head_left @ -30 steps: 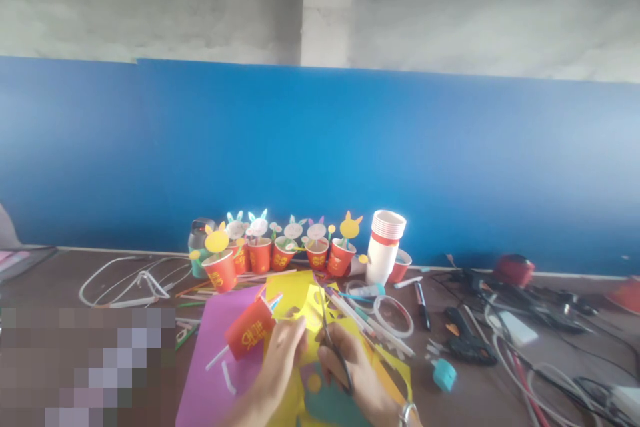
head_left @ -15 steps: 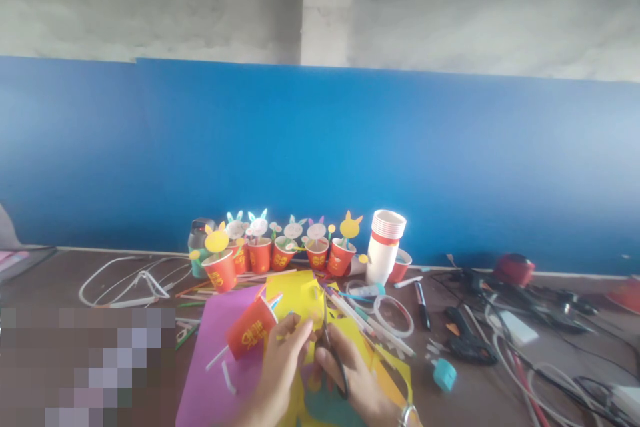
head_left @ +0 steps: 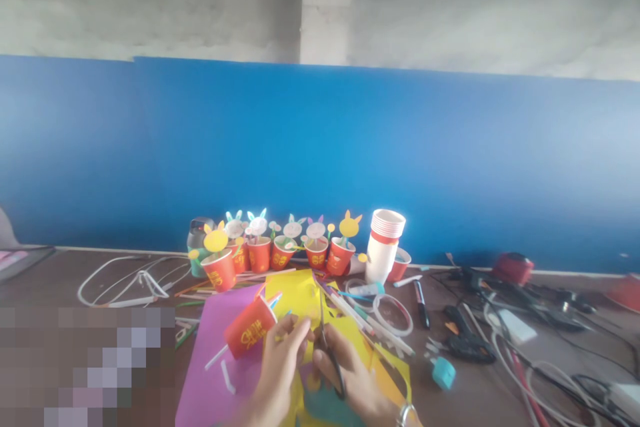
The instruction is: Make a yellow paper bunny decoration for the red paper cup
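My right hand [head_left: 345,367] is closed around the dark handles of a pair of scissors [head_left: 333,363]. The slim blades point away from me, over yellow paper [head_left: 293,287]. My left hand [head_left: 283,360] is pinched beside the blades, and a small piece of yellow paper [head_left: 302,324] shows at its fingertips; its outline blurs into the sheet beneath. Just left of that hand a red paper cup [head_left: 250,330] leans over with straw-like sticks inside, on purple paper [head_left: 200,373]. Teal paper [head_left: 327,407] lies below my hands.
Behind stand several red cups [head_left: 260,257] bearing paper animal heads on sticks. A stack of white cups [head_left: 383,257] rises to their right. At right lie a black marker [head_left: 421,305], a glue gun [head_left: 467,340], a turquoise object [head_left: 443,373] and tangled cables [head_left: 540,367]. A blue partition [head_left: 320,147] closes the back.
The scissors and the small yellow paper have shifted slightly, the blades now tilting a little more to the left. Both hands stay in nearly the same place.
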### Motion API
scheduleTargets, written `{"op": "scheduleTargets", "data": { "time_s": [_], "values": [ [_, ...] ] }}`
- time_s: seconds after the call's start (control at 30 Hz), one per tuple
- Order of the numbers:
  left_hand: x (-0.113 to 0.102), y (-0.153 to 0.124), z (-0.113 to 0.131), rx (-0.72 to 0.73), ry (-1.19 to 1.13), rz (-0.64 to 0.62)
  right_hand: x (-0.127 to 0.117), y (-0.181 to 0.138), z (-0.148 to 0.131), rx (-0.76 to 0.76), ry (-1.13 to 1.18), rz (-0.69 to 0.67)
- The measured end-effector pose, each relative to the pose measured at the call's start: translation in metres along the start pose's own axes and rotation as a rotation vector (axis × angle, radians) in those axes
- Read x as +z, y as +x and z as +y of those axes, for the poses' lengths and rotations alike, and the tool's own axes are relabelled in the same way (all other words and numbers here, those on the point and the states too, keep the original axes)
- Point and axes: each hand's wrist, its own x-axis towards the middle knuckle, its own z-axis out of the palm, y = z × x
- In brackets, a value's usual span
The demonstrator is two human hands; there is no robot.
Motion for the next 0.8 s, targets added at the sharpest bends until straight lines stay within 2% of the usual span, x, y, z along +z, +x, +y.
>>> {"op": "scheduleTargets", "data": {
  "time_s": [0.2,0.43,0.8],
  "values": [
    [0.0006,-0.0027,0.001,0.026,0.012,-0.093,0.0008,0.0002,0.0003,0.014,-0.016,0.032],
    [-0.0046,0.0036,-0.0052,0.087,0.085,-0.085,0.0018,-0.0015,-0.0052,0.019,-0.033,0.062],
    [-0.0031,0.0017,-0.0015,0.048,0.053,-0.1,0.004,-0.001,-0.0084,0.052,-0.086,0.092]
  ]
}}
